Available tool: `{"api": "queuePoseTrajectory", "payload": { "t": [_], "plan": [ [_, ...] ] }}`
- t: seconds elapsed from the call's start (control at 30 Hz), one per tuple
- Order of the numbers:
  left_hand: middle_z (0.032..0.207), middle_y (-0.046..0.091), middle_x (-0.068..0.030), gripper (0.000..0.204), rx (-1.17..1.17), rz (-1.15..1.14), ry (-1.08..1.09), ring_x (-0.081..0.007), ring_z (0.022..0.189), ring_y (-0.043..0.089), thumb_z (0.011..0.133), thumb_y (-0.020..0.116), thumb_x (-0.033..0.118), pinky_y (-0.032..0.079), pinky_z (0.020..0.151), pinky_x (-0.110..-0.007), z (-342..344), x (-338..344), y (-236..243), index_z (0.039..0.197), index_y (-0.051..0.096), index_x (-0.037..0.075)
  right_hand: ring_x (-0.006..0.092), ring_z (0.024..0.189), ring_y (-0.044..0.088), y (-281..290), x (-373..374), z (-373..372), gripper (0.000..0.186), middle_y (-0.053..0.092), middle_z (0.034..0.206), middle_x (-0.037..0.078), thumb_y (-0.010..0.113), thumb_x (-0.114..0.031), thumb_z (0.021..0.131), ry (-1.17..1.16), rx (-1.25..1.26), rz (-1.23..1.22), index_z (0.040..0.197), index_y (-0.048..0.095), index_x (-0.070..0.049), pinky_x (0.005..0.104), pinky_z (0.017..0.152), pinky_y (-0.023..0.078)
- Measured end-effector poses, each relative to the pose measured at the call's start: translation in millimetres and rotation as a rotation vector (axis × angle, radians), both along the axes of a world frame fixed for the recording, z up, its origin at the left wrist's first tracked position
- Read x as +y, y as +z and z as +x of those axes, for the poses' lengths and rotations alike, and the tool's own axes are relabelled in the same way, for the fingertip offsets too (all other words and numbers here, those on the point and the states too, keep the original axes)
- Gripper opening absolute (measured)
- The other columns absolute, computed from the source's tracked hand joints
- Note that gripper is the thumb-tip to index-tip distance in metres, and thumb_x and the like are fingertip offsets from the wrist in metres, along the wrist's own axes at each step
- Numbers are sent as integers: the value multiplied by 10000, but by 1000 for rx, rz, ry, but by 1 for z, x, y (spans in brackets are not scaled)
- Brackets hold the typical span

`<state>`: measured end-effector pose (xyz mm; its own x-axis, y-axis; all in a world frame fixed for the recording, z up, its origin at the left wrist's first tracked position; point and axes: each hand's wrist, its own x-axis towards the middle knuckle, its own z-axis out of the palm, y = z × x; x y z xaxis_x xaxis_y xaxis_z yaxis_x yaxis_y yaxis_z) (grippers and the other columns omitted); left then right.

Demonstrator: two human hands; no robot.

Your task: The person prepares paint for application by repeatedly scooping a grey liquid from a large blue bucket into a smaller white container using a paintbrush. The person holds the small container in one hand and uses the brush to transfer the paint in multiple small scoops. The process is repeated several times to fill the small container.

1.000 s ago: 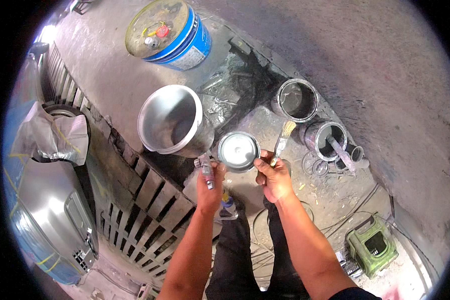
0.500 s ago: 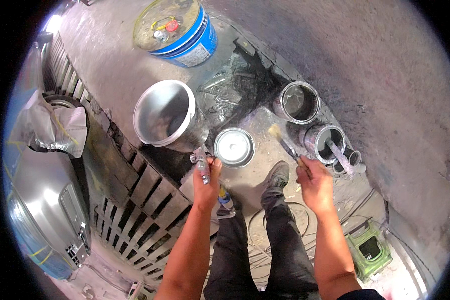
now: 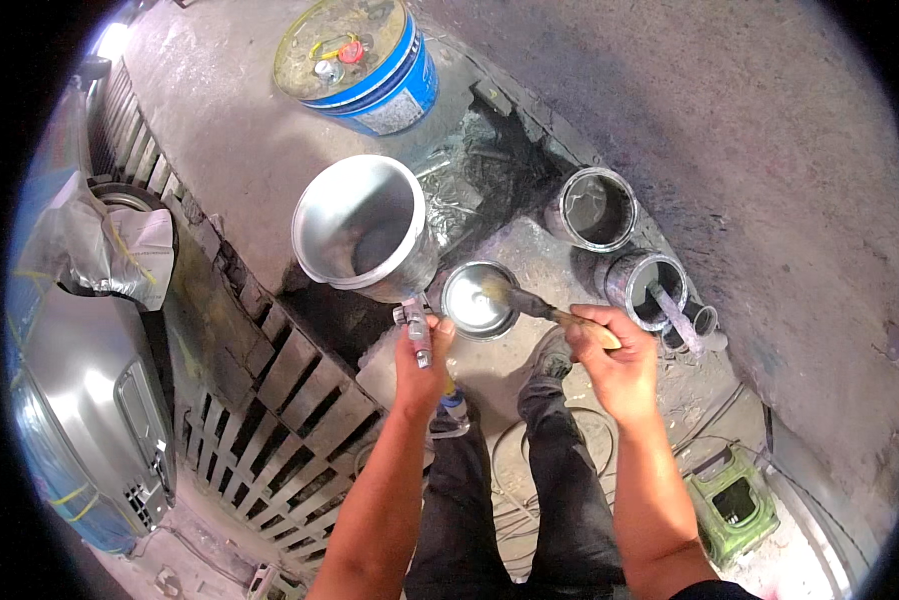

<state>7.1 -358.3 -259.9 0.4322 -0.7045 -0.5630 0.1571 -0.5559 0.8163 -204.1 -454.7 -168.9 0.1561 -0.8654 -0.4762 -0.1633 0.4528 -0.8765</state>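
My left hand (image 3: 423, 372) grips a spray gun (image 3: 416, 330), whose wide silver paint cup (image 3: 402, 268) is open at the top and tilted. A hose fitting in yellow and blue hangs below that hand. Beside the cup is a round, shallow silver lid or tin (image 3: 456, 322) with a bright centre; I cannot tell whether the left fingers support it. In my right hand (image 3: 620, 370) is a paintbrush (image 3: 598, 334), held by its wooden handle. Its bristles point left and overlap the round piece; contact is unclear.
A blue drum (image 3: 398, 110) stands at the back. To the right are two open cans (image 3: 630, 205), (image 3: 620, 290), the nearer one holding a paint-coated stick (image 3: 678, 318). A slatted pallet (image 3: 300, 420), silver panel (image 3: 85, 370), coiled hose (image 3: 505, 500) and green stand (image 3: 710, 500) surround my feet.
My right hand has swung the paintbrush left, from over the floor to over the round piece. The spray gun, its cup and the round piece have shifted slightly right.
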Motion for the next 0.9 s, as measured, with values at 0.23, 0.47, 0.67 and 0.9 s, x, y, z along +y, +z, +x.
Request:
{"api": "queuePoseTrajectory", "payload": {
  "t": [0.23, 0.47, 0.67, 0.9],
  "plan": [
    [748, 488, 55, 169, 22, -52, 26, -61, 695, 438, 899, 637, 197, 367, 628, -241, -13, 0, -4, 838, 516, 97, 114, 728, 621, -8, 14, 47, 211, 673, 872, 87, 643, -168, 893, -1, 46, 10, 995, 642, 17, 258, 647, 498],
    [719, 481, 53, 196, -18, 2, -48, -62, 664, 427, 902, 633, 222, 356, 603, -247, 1, 5, 2, 806, 511, 102, 280, 773, 687, -4, 10, 14, 145, 674, 915, 154, 603, -138, 880, 296, 349, -244, 959, 646, -24, 338, 678, 543],
    [734, 458, 66, 156, 97, -64, -25, -48, 681, 400, 890, 647, 144, 357, 607, -234, -10, -3, -8, 835, 514, 86, 312, 753, 666, -3, 7, 36, 144, 660, 901, 169, 640, -128, 822, 402, 263, -427, 914, 650, -18, 367, 679, 540],
    [766, 486, 51, 142, 65, 14, -139, -53, 706, 423, 896, 634, 131, 377, 630, -236, 6, -1, -1, 848, 512, 77, 308, 726, 667, -9, -10, 10, 180, 661, 841, 163, 641, -150, 788, 339, 328, -372, 915, 646, -21, 373, 663, 539]
  ]
}}
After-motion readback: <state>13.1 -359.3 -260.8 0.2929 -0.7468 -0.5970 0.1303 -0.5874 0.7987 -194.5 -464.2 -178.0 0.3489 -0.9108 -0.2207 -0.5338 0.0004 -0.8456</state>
